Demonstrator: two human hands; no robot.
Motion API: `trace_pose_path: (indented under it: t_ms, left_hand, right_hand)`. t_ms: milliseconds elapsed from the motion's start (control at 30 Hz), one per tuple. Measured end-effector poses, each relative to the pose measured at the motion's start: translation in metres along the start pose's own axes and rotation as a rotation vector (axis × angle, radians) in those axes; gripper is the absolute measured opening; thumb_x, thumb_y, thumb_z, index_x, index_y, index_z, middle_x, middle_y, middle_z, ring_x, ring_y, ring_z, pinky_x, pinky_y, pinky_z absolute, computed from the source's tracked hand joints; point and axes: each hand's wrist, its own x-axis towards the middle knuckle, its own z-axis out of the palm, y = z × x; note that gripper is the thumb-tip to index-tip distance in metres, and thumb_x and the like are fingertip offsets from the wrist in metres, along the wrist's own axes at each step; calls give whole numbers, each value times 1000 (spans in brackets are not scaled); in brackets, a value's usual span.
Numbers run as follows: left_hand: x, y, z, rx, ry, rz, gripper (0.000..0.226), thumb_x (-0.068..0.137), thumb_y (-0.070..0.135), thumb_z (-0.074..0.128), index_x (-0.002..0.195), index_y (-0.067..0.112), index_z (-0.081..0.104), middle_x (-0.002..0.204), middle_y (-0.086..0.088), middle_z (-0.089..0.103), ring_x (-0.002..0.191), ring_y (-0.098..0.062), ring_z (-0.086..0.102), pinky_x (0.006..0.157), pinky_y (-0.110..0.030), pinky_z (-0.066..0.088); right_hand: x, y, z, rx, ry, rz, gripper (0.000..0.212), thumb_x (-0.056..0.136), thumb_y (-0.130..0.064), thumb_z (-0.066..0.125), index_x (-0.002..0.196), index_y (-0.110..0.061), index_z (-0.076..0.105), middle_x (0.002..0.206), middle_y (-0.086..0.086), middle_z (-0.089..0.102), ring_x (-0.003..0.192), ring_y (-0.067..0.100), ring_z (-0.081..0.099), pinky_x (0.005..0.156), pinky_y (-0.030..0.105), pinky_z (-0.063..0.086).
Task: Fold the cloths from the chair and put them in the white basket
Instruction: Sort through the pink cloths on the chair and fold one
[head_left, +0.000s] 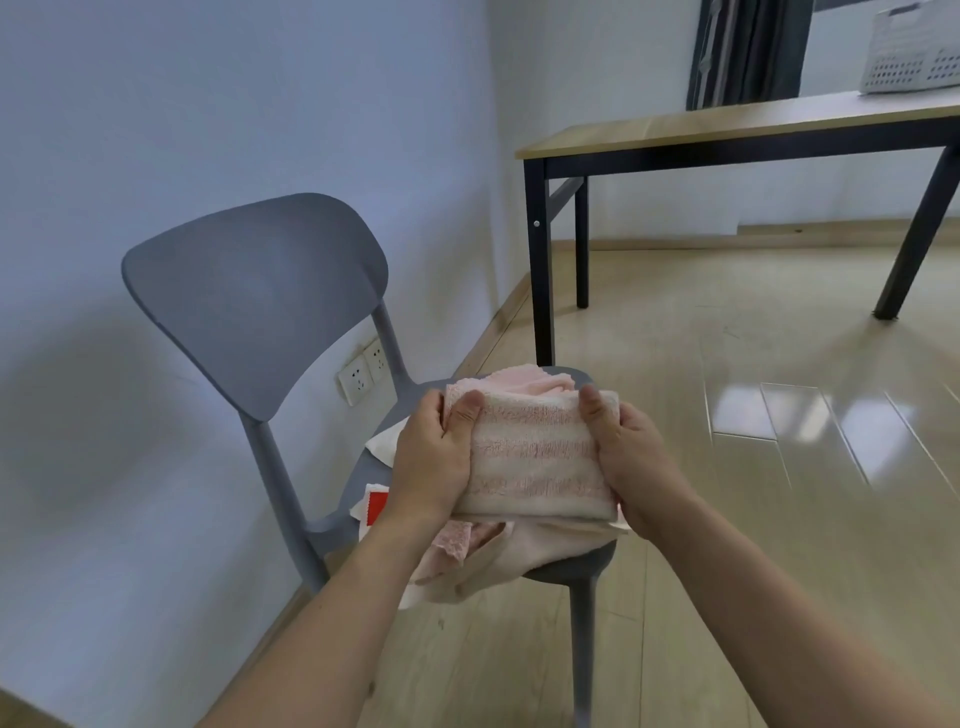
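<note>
Gripping folded pink cloth (535, 457) at both short ends, left hand (431, 457) and right hand (636, 467), above chair (254, 291); soft, light, floppy; white basket (909, 57) at two o'clock on surface (727, 130).

A plain room in a home or small office. A grey chair (260, 301) stands against the pale wall (156, 104), with a wooden floor (727, 467) around it. Beyond the chair are a table (727, 130) and dark curtains (748, 52).

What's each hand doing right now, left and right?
Left hand: closed, its grip on the left end of the folded pink striped terry cloth.
Right hand: closed, gripping the same cloth's right end.
</note>
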Motion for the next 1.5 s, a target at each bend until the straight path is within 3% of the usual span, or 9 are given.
trace_pose_path:
  t_ms: [133,233,500,667,800,1000,1233,1367,1500]
  left_hand:
    - [3,2,3,-259,-89,-73,35,91,59,46,87,25,55,87,2,56,85,-19,55,76,-42,51]
    - [2,5,7,-343,-134,-132,34,85,63,47,88,32,59,98,-4,59,98,-32,58,88,-54,51]
    - [0,-1,9,-165,-72,-49,30,99,47,33,93,23,50,85,7,52,80,-7,50,70,-22,41]
    - [-1,-2,17,-158,-97,-124,28,101,44,32,110,25,51,102,9,54,96,-9,50,85,-30,43]
    - [1,8,25,-192,9,-123,28,102,42,31,113,26,51,100,6,56,97,-14,54,85,-32,49]
    - [1,15,32,-107,10,-98,30,103,41,26,117,25,47,95,10,51,92,-9,50,76,-24,43]
    - [-4,1,39,-2,34,-111,39,103,39,24,125,17,46,111,2,54,104,-14,51,93,-30,44]
    - [12,-4,45,91,-12,-96,31,104,36,23,114,18,46,89,9,52,81,-2,49,66,-14,37]
    - [81,-2,65,123,-5,-84,26,105,32,25,99,15,44,82,6,49,73,-7,47,56,-20,31]
  right_hand:
    - [7,-3,-4,-15,61,-111,40,91,-55,46,86,-18,60,76,1,58,71,19,59,61,35,49]
    - [11,-2,-7,-28,101,-169,37,89,-58,49,81,-26,65,79,2,61,76,23,61,65,39,50]
    - [5,2,-12,-45,-42,212,54,84,-70,43,108,-23,58,107,4,65,99,25,64,88,43,53]
    - [4,6,1,-37,156,-111,35,92,-54,47,91,-24,65,89,4,67,86,26,65,80,49,56]
    - [4,1,4,-56,307,-277,39,93,-51,49,71,-20,58,64,-2,50,61,16,48,57,35,42]
    - [9,-3,-6,-108,349,-286,41,92,-52,49,70,-18,55,65,-2,49,61,15,46,57,31,40]
    - [10,11,-4,-128,363,-210,52,90,-63,40,70,-17,54,64,-2,48,60,16,45,56,32,38]
    - [23,19,-5,-124,386,-147,51,92,-61,39,68,-18,52,62,-3,46,59,15,44,54,29,36]
    - [89,2,-3,-140,413,-109,52,92,-61,37,70,-16,50,63,-2,45,58,16,42,57,32,37]
